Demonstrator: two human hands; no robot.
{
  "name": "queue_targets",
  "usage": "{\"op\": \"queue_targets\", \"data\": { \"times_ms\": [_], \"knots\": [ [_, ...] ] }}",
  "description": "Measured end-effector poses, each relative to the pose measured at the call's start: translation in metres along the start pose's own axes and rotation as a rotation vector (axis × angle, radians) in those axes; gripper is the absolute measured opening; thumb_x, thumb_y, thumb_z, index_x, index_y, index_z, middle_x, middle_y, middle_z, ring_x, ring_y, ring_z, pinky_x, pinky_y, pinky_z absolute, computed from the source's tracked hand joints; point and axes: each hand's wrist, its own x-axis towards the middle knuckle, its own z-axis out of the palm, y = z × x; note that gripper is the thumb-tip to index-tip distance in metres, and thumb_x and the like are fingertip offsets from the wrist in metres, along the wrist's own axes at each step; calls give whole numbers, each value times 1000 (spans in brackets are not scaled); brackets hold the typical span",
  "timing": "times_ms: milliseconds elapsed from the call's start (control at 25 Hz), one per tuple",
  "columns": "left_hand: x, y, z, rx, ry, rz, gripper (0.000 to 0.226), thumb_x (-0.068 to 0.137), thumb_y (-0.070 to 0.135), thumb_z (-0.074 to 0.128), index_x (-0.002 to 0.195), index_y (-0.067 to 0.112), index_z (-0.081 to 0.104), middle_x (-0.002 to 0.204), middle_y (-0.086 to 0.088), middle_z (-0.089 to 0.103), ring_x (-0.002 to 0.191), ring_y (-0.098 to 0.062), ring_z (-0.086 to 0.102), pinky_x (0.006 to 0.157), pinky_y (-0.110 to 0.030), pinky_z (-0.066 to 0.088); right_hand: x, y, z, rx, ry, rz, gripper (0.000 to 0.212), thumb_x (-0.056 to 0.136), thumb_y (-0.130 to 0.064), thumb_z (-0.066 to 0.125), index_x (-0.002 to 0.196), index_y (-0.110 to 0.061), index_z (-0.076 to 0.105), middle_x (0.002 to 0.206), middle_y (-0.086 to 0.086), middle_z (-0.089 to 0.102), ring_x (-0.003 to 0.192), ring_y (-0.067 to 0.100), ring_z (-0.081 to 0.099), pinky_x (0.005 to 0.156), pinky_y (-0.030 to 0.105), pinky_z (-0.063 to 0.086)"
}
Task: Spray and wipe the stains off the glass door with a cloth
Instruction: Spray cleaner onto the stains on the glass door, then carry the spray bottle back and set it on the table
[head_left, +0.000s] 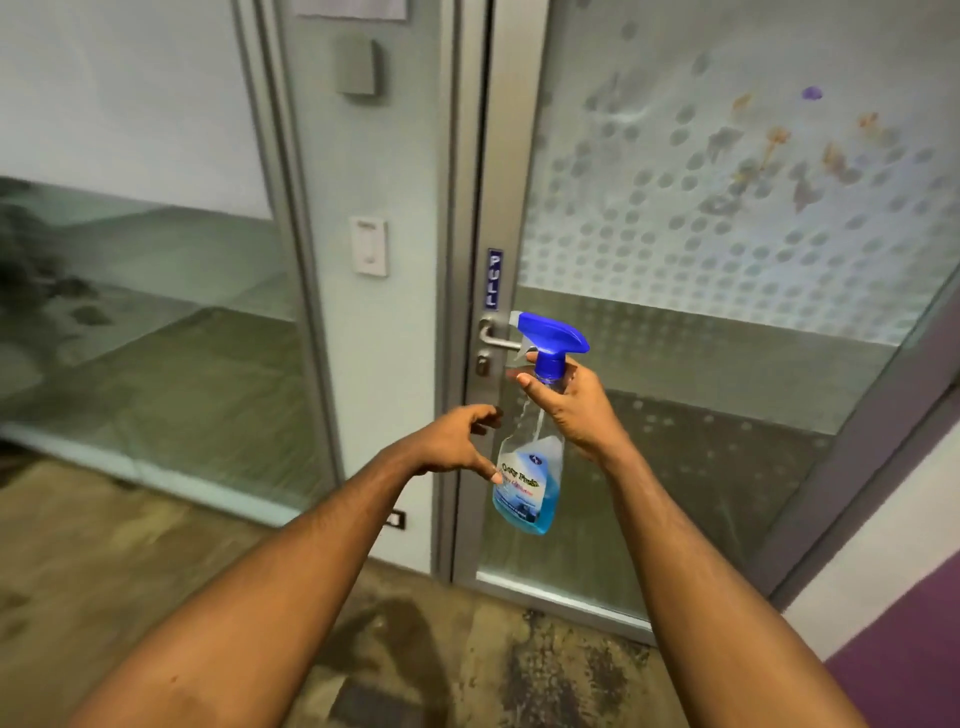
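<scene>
My right hand (574, 410) grips the neck of a clear spray bottle (532, 467) with a blue trigger head and blue liquid in its lower part. The nozzle points left. My left hand (460, 441) is just left of the bottle, fingers apart, its thumb tip touching the label. The glass door (727, 249) stands shut behind them, frosted with a dot pattern. Orange, brown and purple stains (779, 156) spot its upper right area. No cloth is in view.
A metal lever handle (496, 335) and a keyhole sit on the door frame under a blue PULL sticker (493, 279). A wall switch (370, 246) is on the panel to the left. A glass partition (145, 260) fills the left side. The floor is stained concrete.
</scene>
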Motion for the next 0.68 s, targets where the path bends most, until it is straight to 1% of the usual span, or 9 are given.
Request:
{"op": "queue_targets", "data": {
  "times_ms": [80,120,200,240,280,360,480,600,680],
  "knots": [
    [-44,-21,-3,-101,26,-37,92,61,5,89,141,11,44,131,0,60,124,-16,55,89,-16,50,-15,-8,39,45,-151,-17,22,87,-19,68,108,-17,61,108,5,73,105,15,67,92,29,52],
    [-65,-32,-5,-158,38,-57,84,61,2,88,136,13,50,126,0,63,120,-18,59,86,-17,53,-22,-11,59,55,-210,-25,24,88,-18,66,111,-13,60,108,4,73,107,14,66,92,26,52],
    [-106,-53,-11,-244,73,-98,71,61,1,87,123,19,58,121,-2,67,117,-23,63,90,-32,57,-36,-17,100,73,-294,-39,28,89,-17,65,114,-6,58,108,3,73,108,12,65,90,22,51],
    [-125,-62,-15,-261,105,-116,67,62,1,87,119,22,59,121,-5,67,116,-25,63,94,-40,56,-43,-19,118,95,-328,-43,28,90,-14,64,115,-4,56,108,3,73,107,12,65,88,19,50],
    [-147,-73,-23,-264,150,-129,64,63,0,86,116,24,60,122,-10,66,114,-26,64,98,-43,55,-51,-23,141,121,-373,-42,28,90,-11,63,115,-2,56,107,4,73,107,11,66,85,17,49],
    [-193,-94,-39,-269,220,-147,59,65,-4,84,111,28,61,117,-17,67,102,-22,64,95,-38,56,-68,-31,186,160,-467,-31,23,90,-6,61,113,-4,56,107,5,73,106,11,66,82,14,48],
    [-265,-127,-61,-217,280,-199,52,66,0,84,107,26,64,99,-2,68,86,-10,63,79,-20,57,-98,-44,257,191,-571,-28,23,91,-5,61,113,-7,57,110,9,72,109,15,65,85,16,49],
    [-332,-155,-76,-196,353,-252,49,67,-1,83,112,12,67,91,3,66,82,-11,60,80,-23,55,-128,-52,323,223,-603,-11,28,90,-4,61,117,-2,54,111,14,70,110,19,65,86,19,50],
    [-382,-176,-88,-155,405,-283,46,67,0,83,108,12,68,84,6,63,74,-8,56,70,-15,52,-153,-58,372,260,-613,20,30,90,-4,61,118,-3,54,108,14,70,108,21,66,87,21,51]
  ]
}}
